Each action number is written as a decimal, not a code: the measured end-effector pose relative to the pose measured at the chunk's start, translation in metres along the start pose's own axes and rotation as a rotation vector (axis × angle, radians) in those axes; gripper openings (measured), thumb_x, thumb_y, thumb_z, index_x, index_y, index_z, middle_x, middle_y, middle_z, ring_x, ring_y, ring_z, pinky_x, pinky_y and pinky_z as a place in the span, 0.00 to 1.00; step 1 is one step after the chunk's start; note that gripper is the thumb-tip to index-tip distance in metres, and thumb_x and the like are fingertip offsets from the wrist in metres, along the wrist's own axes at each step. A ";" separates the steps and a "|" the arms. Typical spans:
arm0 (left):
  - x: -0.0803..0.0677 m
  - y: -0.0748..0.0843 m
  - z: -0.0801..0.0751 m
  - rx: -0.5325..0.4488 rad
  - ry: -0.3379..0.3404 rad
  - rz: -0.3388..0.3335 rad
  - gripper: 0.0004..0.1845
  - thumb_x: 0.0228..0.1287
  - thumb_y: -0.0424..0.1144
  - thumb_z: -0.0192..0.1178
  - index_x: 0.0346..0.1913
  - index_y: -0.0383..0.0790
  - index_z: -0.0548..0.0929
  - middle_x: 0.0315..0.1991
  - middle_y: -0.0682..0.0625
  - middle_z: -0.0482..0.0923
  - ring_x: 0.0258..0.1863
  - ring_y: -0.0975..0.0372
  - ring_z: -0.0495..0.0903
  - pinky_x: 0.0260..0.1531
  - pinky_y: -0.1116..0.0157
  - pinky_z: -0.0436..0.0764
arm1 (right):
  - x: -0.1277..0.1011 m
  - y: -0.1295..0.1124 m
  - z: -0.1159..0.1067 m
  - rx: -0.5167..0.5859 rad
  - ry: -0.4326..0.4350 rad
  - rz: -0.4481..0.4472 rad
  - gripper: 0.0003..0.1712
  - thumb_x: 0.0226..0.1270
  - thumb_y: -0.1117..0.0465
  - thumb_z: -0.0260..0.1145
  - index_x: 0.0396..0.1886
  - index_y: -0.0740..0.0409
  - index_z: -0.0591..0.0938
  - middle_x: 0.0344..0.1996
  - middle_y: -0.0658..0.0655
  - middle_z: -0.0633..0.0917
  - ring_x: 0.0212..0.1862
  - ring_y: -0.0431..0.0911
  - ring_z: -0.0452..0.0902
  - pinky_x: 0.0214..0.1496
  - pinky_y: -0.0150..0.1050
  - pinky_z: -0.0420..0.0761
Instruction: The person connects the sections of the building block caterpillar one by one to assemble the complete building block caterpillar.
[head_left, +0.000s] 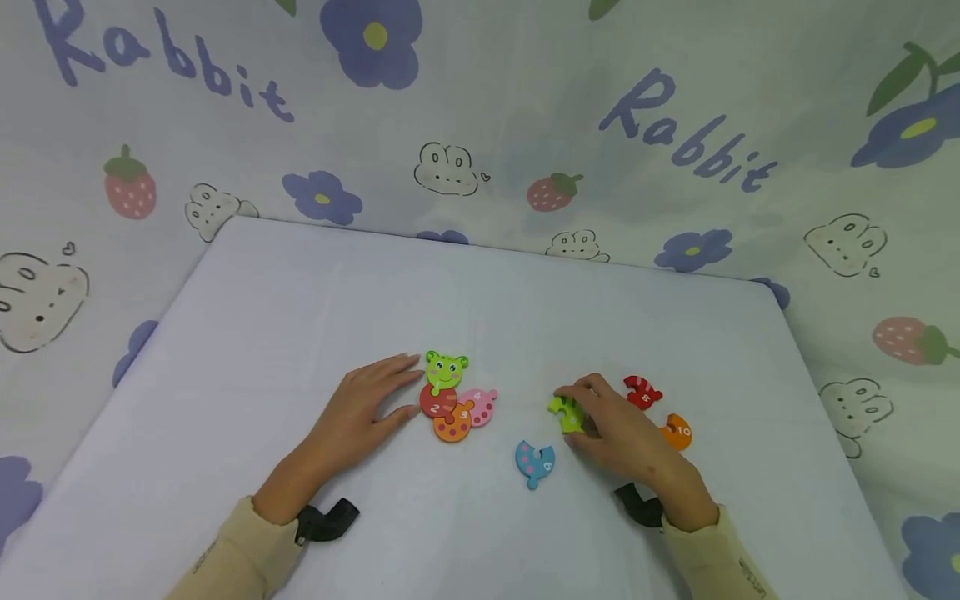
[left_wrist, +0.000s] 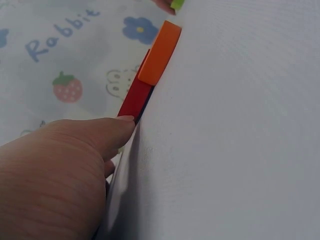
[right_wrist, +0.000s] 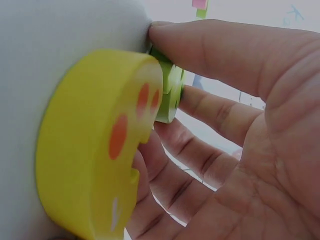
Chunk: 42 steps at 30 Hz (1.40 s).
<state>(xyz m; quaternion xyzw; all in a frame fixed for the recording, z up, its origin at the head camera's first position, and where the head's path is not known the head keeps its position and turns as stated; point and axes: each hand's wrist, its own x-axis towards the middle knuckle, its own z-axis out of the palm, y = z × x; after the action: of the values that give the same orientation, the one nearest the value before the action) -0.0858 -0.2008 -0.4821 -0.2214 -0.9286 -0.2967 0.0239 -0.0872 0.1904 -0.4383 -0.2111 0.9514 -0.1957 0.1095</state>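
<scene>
My left hand (head_left: pixel 363 421) rests beside joined caterpillar puzzle pieces: a green smiling head (head_left: pixel 446 370), a red piece (head_left: pixel 432 403), an orange piece (head_left: pixel 452 428) and a pink piece (head_left: pixel 480 407). In the left wrist view its thumb touches the edge of the red piece (left_wrist: pixel 134 97); the fingers are fairly straight. On the right, my right hand (head_left: pixel 618 429) pinches a green puzzle piece (head_left: pixel 567 414) between thumb and fingers. A yellow piece with red spots (right_wrist: pixel 75 145) lies close by in the right wrist view, hidden under the hand from the head.
A blue puzzle piece (head_left: pixel 534 463) lies between the hands. Beyond the right hand are a red piece (head_left: pixel 642 392) and an orange piece marked 10 (head_left: pixel 678 432). The white tabletop (head_left: pixel 360 300) ends against a printed rabbit cloth (head_left: pixel 495 100).
</scene>
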 end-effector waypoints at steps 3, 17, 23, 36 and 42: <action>-0.001 -0.001 -0.001 -0.003 0.005 0.000 0.31 0.68 0.45 0.72 0.72 0.44 0.79 0.77 0.49 0.69 0.77 0.53 0.64 0.71 0.43 0.64 | 0.001 -0.002 0.001 -0.012 0.004 0.004 0.34 0.62 0.56 0.80 0.68 0.52 0.79 0.60 0.55 0.77 0.43 0.42 0.76 0.45 0.36 0.84; 0.000 -0.002 -0.001 -0.025 -0.001 -0.007 0.31 0.69 0.46 0.71 0.72 0.45 0.78 0.77 0.51 0.68 0.77 0.54 0.63 0.72 0.44 0.63 | 0.002 -0.012 -0.006 -0.042 0.014 0.037 0.33 0.61 0.55 0.80 0.65 0.53 0.81 0.56 0.53 0.81 0.43 0.42 0.76 0.46 0.39 0.84; 0.001 -0.002 -0.002 -0.021 -0.011 -0.015 0.31 0.69 0.46 0.71 0.72 0.45 0.78 0.78 0.51 0.67 0.78 0.54 0.63 0.72 0.43 0.63 | 0.008 -0.023 -0.010 -0.014 0.000 0.043 0.34 0.62 0.53 0.80 0.67 0.53 0.80 0.60 0.55 0.84 0.56 0.50 0.81 0.59 0.51 0.84; -0.001 0.000 -0.002 -0.032 -0.011 -0.012 0.30 0.69 0.46 0.71 0.72 0.45 0.78 0.77 0.50 0.68 0.77 0.53 0.63 0.72 0.43 0.64 | 0.037 -0.060 -0.006 -0.031 -0.123 0.059 0.35 0.61 0.50 0.80 0.67 0.52 0.81 0.60 0.55 0.83 0.59 0.51 0.79 0.61 0.52 0.82; -0.002 0.001 -0.003 -0.026 -0.005 -0.014 0.30 0.69 0.46 0.71 0.72 0.46 0.78 0.77 0.51 0.68 0.77 0.54 0.63 0.72 0.43 0.65 | 0.051 -0.073 -0.005 -0.048 -0.113 0.052 0.35 0.61 0.51 0.79 0.67 0.52 0.81 0.57 0.54 0.84 0.55 0.50 0.80 0.58 0.52 0.84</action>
<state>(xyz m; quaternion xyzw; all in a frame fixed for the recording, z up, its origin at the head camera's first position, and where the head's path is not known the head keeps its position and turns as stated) -0.0838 -0.2024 -0.4794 -0.2160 -0.9263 -0.3084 0.0168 -0.1077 0.1085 -0.4100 -0.1997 0.9532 -0.1578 0.1632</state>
